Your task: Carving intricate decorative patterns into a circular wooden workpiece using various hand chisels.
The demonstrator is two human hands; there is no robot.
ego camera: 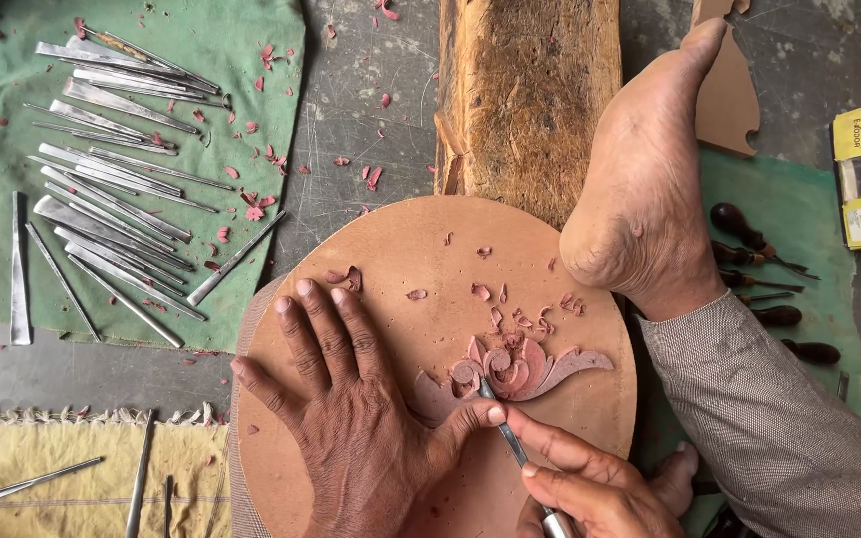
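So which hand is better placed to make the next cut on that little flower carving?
Probably the right hand: it holds the chisel, tip on the carved flower. The left hand lies flat on the round board.

The left hand (341, 418) lies flat, palm down, fingers spread and pointing away from the person, its thumb stretched out to the right. The right hand (590, 488) is curled in a pinch, thumb and forefinger pressed together, beside that thumb. A bare foot (645, 179) rests with its heel down, toes pointing away.

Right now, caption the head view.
Left hand steadies round board; right hand guides chisel into carved floral piece.
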